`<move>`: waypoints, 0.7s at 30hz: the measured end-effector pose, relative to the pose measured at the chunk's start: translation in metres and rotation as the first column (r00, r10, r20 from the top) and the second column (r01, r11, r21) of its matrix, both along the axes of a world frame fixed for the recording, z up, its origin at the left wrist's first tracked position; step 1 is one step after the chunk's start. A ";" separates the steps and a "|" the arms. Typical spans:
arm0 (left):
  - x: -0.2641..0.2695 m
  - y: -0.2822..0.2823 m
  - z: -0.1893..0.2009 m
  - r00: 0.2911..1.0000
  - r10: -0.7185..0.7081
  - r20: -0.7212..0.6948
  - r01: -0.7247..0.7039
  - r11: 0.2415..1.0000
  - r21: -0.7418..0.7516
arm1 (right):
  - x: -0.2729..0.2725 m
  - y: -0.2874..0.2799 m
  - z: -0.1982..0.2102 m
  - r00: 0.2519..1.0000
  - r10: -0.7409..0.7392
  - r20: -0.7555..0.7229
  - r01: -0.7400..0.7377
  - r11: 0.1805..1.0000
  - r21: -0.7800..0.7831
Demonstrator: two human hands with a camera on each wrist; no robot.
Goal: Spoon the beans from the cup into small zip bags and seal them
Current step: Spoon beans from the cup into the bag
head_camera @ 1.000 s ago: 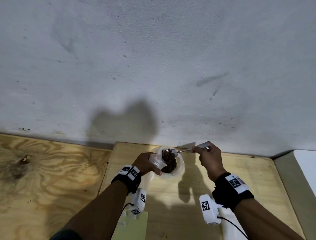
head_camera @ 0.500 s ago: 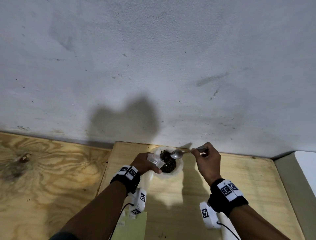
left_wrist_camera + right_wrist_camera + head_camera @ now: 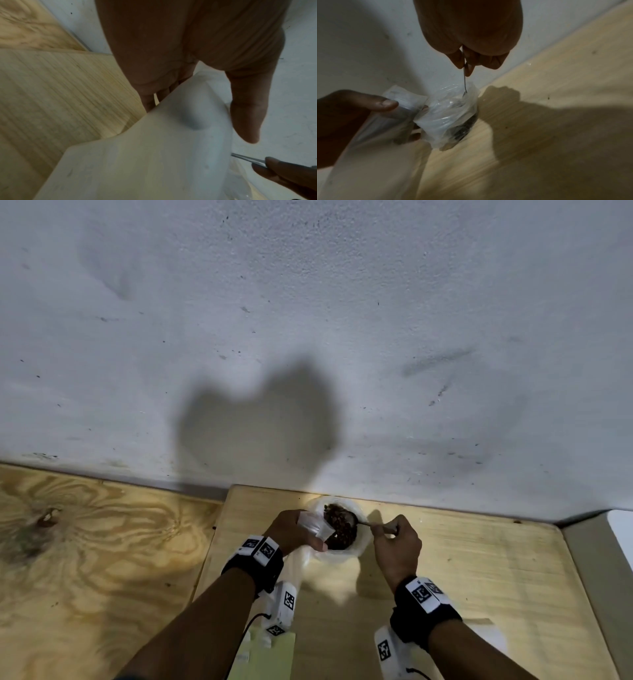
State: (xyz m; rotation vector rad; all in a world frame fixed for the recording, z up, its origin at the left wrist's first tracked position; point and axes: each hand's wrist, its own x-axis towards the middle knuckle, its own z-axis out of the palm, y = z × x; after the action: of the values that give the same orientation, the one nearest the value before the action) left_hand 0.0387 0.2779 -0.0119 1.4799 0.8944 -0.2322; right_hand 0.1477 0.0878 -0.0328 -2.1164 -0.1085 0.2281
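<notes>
A clear plastic cup (image 3: pixel 362 546) of dark beans (image 3: pixel 339 525) stands on the pale wooden board near the wall. My left hand (image 3: pixel 294 530) pinches a small clear zip bag (image 3: pixel 313 525) at the cup's left rim; in the right wrist view its thumb lies over the zip bag (image 3: pixel 406 100). My right hand (image 3: pixel 395 542) pinches the handle of a metal spoon (image 3: pixel 363 522), whose bowl is down among the beans. From the right wrist the spoon (image 3: pixel 464 82) dips into the cup (image 3: pixel 452 116). The left wrist view shows the zip bag (image 3: pixel 154 148) and the spoon handle (image 3: pixel 247 159).
The pale board (image 3: pixel 462 577) lies on a plywood table (image 3: pixel 85 542) against a white wall (image 3: pixel 308 320). A light green sheet (image 3: pixel 270 659) sits at the board's near edge. A white ledge (image 3: pixel 620 535) borders the right side.
The spoon came away from the zip bag's mouth and dropped into the beans. My right hand moved nearer and lower. The left hand kept the bag beside the cup.
</notes>
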 end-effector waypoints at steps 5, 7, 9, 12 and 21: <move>0.001 0.002 -0.002 1.000 -0.010 -0.006 0.010 1.000 -0.017 | -0.004 0.015 -0.012 0.958 -0.120 -0.261 0.138 0.989 0.052; 0.001 0.004 -0.004 1.000 -0.020 -0.006 0.020 1.000 -0.020 | -0.004 0.020 -0.014 0.937 -0.138 -0.322 0.167 0.984 0.065; 0.001 0.005 -0.002 1.000 -0.017 -0.003 0.017 1.000 -0.021 | -0.001 0.022 -0.014 0.914 -0.160 -0.374 0.204 0.976 0.081; 0.001 0.007 0.000 1.000 -0.024 0.010 0.024 0.999 -0.024 | 0.006 0.013 -0.013 0.879 -0.171 -0.446 0.226 0.971 0.073; -0.003 0.005 -0.001 0.999 -0.048 -0.010 0.048 0.998 0.033 | 0.018 -0.025 0.020 0.832 -0.053 -0.552 0.220 0.945 0.240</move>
State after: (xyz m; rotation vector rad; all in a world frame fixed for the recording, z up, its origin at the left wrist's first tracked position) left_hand 0.0360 0.2831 -0.0134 1.5338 0.8751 -0.2609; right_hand 0.1661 0.0627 -0.0124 -1.6806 0.3293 0.6727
